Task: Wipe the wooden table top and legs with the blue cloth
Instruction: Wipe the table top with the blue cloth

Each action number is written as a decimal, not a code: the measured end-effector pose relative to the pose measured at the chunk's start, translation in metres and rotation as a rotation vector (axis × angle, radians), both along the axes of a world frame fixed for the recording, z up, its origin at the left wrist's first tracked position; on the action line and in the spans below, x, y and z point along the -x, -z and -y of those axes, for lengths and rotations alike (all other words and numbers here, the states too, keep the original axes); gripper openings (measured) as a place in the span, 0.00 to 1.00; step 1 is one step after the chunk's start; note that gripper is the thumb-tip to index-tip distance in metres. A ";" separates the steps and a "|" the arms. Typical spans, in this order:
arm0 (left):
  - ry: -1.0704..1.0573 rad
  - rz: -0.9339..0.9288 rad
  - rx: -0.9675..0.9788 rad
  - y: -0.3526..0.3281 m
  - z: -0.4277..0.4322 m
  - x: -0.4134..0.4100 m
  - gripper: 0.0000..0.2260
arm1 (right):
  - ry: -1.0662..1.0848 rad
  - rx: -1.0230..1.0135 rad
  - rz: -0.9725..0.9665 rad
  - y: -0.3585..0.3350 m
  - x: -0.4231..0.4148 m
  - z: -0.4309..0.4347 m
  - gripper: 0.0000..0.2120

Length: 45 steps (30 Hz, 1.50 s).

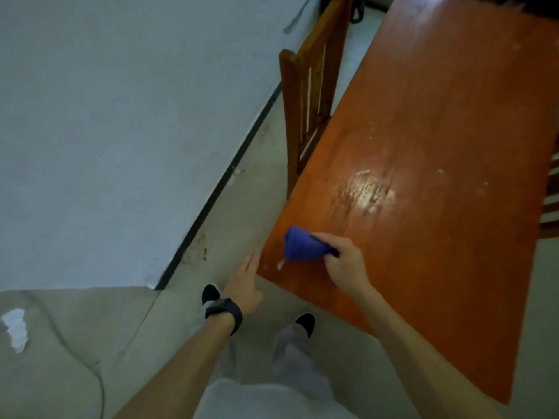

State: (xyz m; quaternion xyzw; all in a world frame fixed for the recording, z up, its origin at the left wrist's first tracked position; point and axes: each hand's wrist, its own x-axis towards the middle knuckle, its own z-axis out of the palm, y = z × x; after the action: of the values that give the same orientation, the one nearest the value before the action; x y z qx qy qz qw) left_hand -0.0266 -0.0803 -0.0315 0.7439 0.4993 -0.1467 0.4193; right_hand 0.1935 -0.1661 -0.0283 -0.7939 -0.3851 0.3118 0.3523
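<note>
Cloth (301,244): blue, bunched, lying on the table (438,131) top close to its near left corner, just inside the left edge.

Right hand (344,263): over the top, thumb and fingers curled round the cloth's right end and gripping it; most of the cloth sticks out to the left of the fist.

Left hand (245,285): off the table, just beside that same corner. Fingers straight and together, holding nothing. Cannot tell whether the fingertips touch the edge. Dark band (225,313) on the wrist.

Table top: orange-brown wood, with pale scuffs and a glare patch beyond the cloth.

Chair (305,95): wooden, slatted back, standing against the table's left side.

Floor (90,343): grey; white scrap (15,328) at far left; two dark shoes (305,322) between the arms.
</note>
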 end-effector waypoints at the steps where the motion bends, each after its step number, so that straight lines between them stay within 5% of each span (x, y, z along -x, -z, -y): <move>1: 0.193 -0.061 -0.099 0.002 -0.003 -0.003 0.38 | 0.127 0.008 0.041 0.001 -0.023 0.000 0.28; 5: 0.678 -0.238 -0.236 0.012 -0.009 -0.006 0.39 | 0.482 0.172 0.153 0.032 -0.062 0.036 0.29; 8: 0.787 -0.252 -0.257 0.014 -0.019 0.001 0.38 | 0.515 0.170 0.226 0.055 0.031 0.062 0.30; 13: 0.849 -0.249 -0.282 0.013 -0.029 0.007 0.43 | -0.039 0.152 -0.008 0.037 0.158 0.058 0.25; 16: 0.889 -0.226 -0.265 0.011 -0.034 0.004 0.40 | 0.267 0.090 0.020 0.031 0.134 0.064 0.25; 18: 0.922 -0.192 -0.273 0.015 -0.036 0.005 0.39 | 0.546 0.040 0.226 0.031 0.097 0.073 0.27; 22: 0.931 -0.180 -0.284 0.019 -0.038 0.007 0.37 | 0.970 0.217 0.328 0.050 0.070 0.087 0.27; 25: 0.911 -0.184 -0.270 0.017 -0.036 0.010 0.36 | 0.627 0.180 0.324 0.063 0.124 0.066 0.30; 28: 0.853 -0.171 -0.233 0.014 -0.035 0.014 0.36 | 0.268 0.166 0.042 0.037 0.172 0.047 0.26; 31: 0.881 -0.189 -0.190 0.000 -0.030 0.010 0.35 | 0.407 0.101 -0.078 0.014 0.168 0.059 0.24; 39: 1.005 -0.263 -0.098 -0.033 -0.075 -0.039 0.19 | 0.919 0.153 -0.005 -0.033 0.075 0.101 0.24; 45: 1.058 -0.198 -0.235 -0.068 -0.110 -0.116 0.23 | 1.051 0.080 -0.016 -0.048 0.022 0.100 0.22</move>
State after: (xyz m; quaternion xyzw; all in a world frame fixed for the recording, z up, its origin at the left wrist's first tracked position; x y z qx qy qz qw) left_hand 0.0891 0.0299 0.0368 0.9179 0.1075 -0.3498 0.1534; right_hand 0.1719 -0.2658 0.0196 -0.8904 0.0798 0.1136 0.4334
